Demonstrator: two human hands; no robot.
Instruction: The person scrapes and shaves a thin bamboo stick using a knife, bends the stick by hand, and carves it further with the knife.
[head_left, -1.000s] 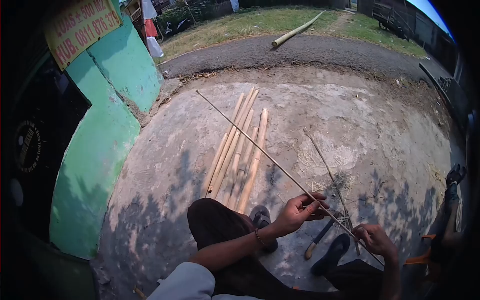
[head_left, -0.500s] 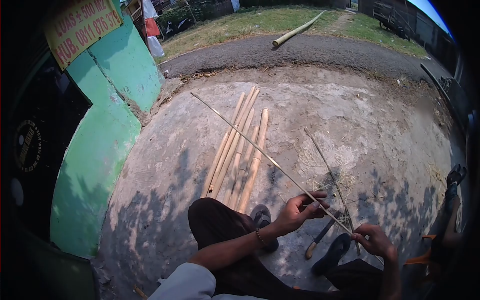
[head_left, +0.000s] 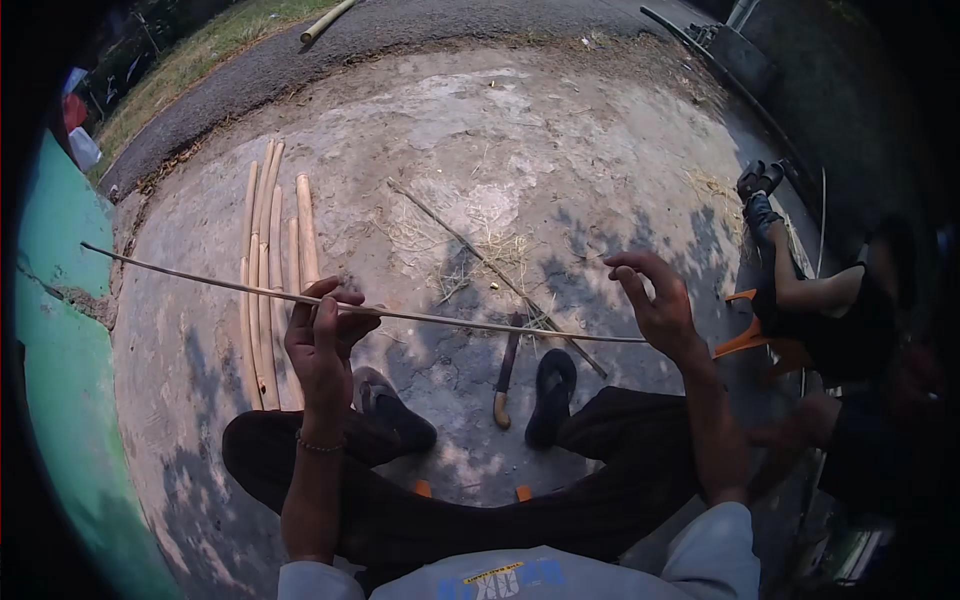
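Observation:
A long thin bamboo strip (head_left: 440, 319) crosses in front of me, nearly level and slightly bowed. My left hand (head_left: 325, 345) grips it between thumb and fingers, left of its middle. Near the strip's right end is my right hand (head_left: 660, 308), raised, with thumb and forefinger apart. The strip meets the edge of that palm, and whether it passes behind cannot be made out. On the ground between my feet lies a knife with a wooden handle (head_left: 502, 408) and a dark blade. A second thin stick (head_left: 480, 258) lies aslant beyond it.
Several bamboo poles (head_left: 263, 270) lie side by side on the concrete at left, near a green wall (head_left: 75, 330). Pale shavings (head_left: 490, 262) are scattered ahead. At right another person's leg (head_left: 815, 290) is close to an orange stool (head_left: 745, 335). A thick pole (head_left: 328, 20) rests by the road.
My view has swung right and down. The strip has turned from a steep slant to nearly level. My right hand's fingers, pinched on the strip's near end before, have parted and lifted.

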